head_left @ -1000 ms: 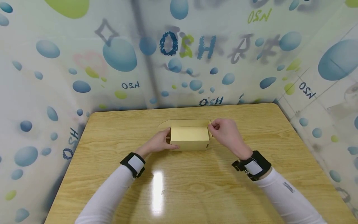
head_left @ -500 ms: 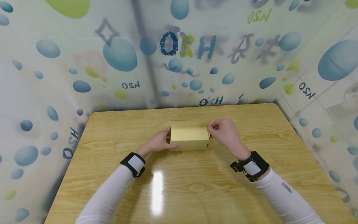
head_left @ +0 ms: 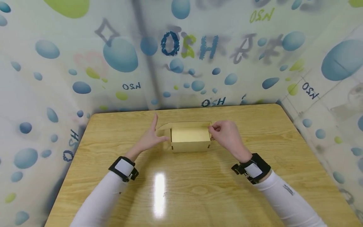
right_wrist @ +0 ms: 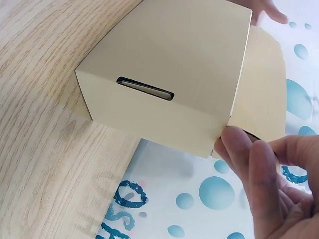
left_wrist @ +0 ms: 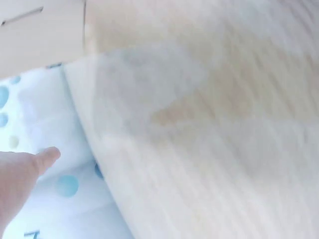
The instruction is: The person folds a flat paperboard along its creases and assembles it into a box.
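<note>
A small tan cardboard box (head_left: pixel 190 146) sits on the table, its flap standing up along the back edge. At its right back corner my right hand (head_left: pixel 227 134) pinches the edge of a flap between thumb and fingers. The right wrist view shows the box's side with a narrow slot (right_wrist: pixel 145 88) and the fingers (right_wrist: pixel 237 142) at the flap's edge. My left hand (head_left: pixel 148 137) is just left of the box, fingers straight and thumb spread toward it, holding nothing. In the left wrist view only part of this hand (left_wrist: pixel 20 174) shows, and the picture is blurred.
The wooden table (head_left: pixel 227 195) spreads around the box, with a bright light reflection near the front. A patterned curtain (head_left: pixel 119 94) with blue and green drops hangs behind the table's back edge and at both sides.
My left hand has let go of the box's left end and moved left, its fingers spreading. The right hand keeps its pinch at the right corner, shifting slightly left.
</note>
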{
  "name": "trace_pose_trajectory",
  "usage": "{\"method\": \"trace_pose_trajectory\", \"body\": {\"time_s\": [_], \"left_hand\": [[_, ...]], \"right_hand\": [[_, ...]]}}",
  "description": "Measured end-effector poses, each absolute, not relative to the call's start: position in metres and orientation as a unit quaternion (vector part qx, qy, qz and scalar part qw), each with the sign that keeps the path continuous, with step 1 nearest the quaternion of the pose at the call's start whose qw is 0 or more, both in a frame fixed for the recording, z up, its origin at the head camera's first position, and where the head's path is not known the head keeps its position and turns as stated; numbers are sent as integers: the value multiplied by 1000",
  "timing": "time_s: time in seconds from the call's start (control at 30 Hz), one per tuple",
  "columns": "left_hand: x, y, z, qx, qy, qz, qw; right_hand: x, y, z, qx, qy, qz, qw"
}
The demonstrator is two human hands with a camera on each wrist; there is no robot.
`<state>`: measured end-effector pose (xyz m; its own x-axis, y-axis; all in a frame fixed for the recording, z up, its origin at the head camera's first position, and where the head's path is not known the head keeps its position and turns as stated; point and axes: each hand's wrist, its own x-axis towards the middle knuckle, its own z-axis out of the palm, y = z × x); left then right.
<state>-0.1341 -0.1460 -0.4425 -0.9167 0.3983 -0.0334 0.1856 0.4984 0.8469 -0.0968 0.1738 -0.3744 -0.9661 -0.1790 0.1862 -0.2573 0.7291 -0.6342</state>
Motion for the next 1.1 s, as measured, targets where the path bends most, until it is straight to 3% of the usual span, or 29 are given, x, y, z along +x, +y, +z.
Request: {"method": "trace_pose_trajectory", "body": {"time_s": [0.23, 0.5, 0.83, 1.1], "left_hand": [[-131, -159, -424, 161, 864, 472, 68], [-127, -158, -421, 173, 872, 455, 60], [-120, -146, -412, 199, 838, 497, -100], [-115, -140, -402, 190, 863, 456, -111]], "right_hand": [[-97, 173, -376, 119, -929, 346, 58], [-96, 170, -375, 119, -929, 344, 64], [-97, 168, -376, 115, -928, 350, 51], [-96, 168, -376, 114, -929, 350, 49]]}}
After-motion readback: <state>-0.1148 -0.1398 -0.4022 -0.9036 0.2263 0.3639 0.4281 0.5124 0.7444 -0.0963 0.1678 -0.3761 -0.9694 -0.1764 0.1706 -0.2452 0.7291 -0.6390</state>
